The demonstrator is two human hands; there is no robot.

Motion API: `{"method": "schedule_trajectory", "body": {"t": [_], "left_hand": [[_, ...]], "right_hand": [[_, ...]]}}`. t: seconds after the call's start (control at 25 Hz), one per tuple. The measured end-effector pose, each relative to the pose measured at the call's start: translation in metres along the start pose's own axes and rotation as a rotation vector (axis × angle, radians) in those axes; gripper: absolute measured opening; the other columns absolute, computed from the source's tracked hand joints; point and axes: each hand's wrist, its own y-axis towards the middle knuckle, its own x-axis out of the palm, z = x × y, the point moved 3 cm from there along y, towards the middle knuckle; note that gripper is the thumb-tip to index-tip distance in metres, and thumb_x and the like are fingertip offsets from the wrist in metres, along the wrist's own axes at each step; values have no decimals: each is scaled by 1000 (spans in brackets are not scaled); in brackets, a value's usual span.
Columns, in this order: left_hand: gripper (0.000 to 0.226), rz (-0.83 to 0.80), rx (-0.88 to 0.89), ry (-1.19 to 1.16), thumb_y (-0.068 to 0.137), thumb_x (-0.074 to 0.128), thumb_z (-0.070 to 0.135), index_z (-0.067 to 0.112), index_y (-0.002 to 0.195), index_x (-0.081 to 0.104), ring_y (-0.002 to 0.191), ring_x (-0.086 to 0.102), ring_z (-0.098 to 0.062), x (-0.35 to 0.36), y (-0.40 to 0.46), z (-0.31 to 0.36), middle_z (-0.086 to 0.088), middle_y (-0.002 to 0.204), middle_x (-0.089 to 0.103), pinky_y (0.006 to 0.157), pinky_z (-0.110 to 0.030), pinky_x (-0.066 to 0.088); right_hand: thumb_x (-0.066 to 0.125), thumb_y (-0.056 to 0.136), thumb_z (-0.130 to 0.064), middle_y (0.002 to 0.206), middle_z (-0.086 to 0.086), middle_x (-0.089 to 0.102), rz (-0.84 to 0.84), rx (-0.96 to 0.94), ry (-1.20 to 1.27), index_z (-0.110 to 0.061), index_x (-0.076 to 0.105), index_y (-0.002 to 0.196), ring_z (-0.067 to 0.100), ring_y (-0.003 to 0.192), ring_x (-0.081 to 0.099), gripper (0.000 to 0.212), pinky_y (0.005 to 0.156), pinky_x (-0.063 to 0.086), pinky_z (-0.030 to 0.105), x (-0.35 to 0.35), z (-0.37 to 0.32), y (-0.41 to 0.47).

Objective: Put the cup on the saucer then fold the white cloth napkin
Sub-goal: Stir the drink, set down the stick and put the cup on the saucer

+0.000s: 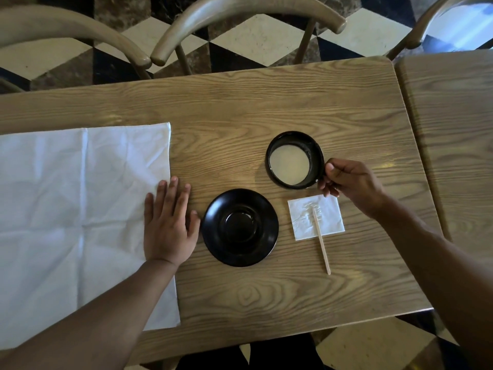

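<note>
A black cup (294,159) holding pale milky liquid stands on the wooden table (240,108), right of centre. My right hand (352,184) grips its handle on the right side. The empty black saucer (240,227) lies nearer to me, just left of the cup and apart from it. A white cloth napkin (74,222) is spread flat over the left part of the table, creased into quarters. My left hand (169,222) rests flat, fingers apart, across the napkin's right edge, next to the saucer.
A small white paper napkin (316,217) lies right of the saucer with a wooden stir stick (321,241) across it. Two curved wooden chair backs (240,14) stand beyond the far edge. A second table (453,129) adjoins on the right.
</note>
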Motion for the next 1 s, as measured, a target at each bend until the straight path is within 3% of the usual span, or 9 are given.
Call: {"method": "schedule_trajectory", "body": {"t": [0.12,0.28,0.44,0.64,1.0], "left_hand": [[60,-7,-3,1,100,38,37,13,156,42,158,24,-34,-2,1,1,-14,167,33,126,-59,20],[61,-17,-16,5,100,38,37,14,156,42,158,24,-35,-2,1,2,-14,168,32,127,-59,19],[61,-28,-26,4,99,37,38,15,156,41,158,23,-35,-3,2,3,-13,169,30,128,-58,16],[61,-30,-24,5,100,37,38,15,156,42,158,24,-35,-4,2,3,-13,168,31,127,-58,18],[60,-46,-31,2,101,36,38,16,157,39,159,22,-35,-3,3,3,-13,169,30,127,-58,17]], "right_hand": [[38,106,0,69,10,65,-62,-12,17,-1,59,76,17,55,58,36,50,40,24,23,-3,-8],[51,101,-18,70,11,65,-135,-18,16,11,57,78,19,56,57,38,51,39,25,54,-1,-20],[49,97,-23,71,9,66,-200,-27,-23,15,57,81,24,60,56,43,54,39,32,80,4,-31],[52,97,-29,75,6,68,-255,67,-44,4,58,79,22,63,56,38,59,38,36,95,16,-40],[52,95,-30,75,7,64,-283,123,-41,8,55,81,14,62,55,41,57,40,17,105,27,-43]]}}
